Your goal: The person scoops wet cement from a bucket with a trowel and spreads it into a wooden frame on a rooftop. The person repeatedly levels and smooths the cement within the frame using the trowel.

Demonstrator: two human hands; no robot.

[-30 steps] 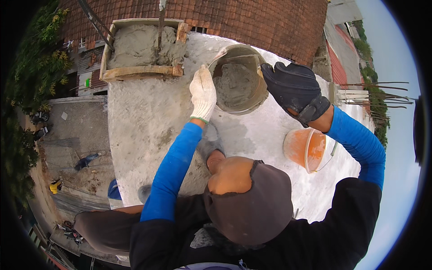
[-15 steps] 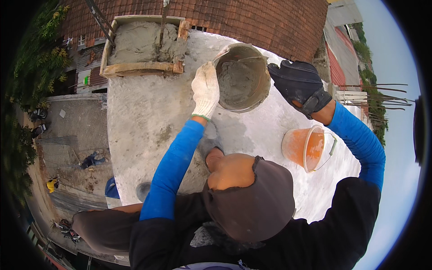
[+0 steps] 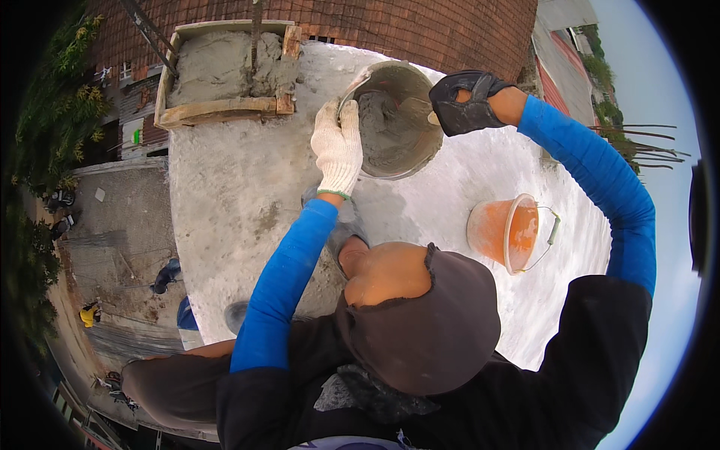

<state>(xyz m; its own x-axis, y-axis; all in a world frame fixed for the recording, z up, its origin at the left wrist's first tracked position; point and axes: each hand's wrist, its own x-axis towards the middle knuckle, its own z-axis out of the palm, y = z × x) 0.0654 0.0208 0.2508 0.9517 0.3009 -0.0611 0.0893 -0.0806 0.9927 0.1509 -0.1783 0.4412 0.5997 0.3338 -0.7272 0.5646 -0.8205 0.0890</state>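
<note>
- So the mortar bucket [image 3: 369, 166] sits right between the two hands, mouth facing the camera, on the pale concrete slab [image 3: 232, 180].
- Left hand [image 3: 337, 146] (white knit glove) is pinching its left rim, fingers and thumb pressed together on it.
- Right hand [image 3: 469, 103] (black glove) is at the right rim, curled in a fist around a pale stub [image 3: 433, 118], looks like a handle but I can't tell what tool.
- Wet grey mortar [image 3: 381, 135] inside that bucket, smeared up the walls too.
- Timber form box [image 3: 217, 111], upper left, holds more grey mix, with a steel bar standing in it.
- Orange pail [image 3: 491, 231] off to the right, wire handle hanging outward. Can't make out what's in it.
- Blue-sleeved arms: left reaches nearly straight up, right swings wide with a bent elbow.
</note>
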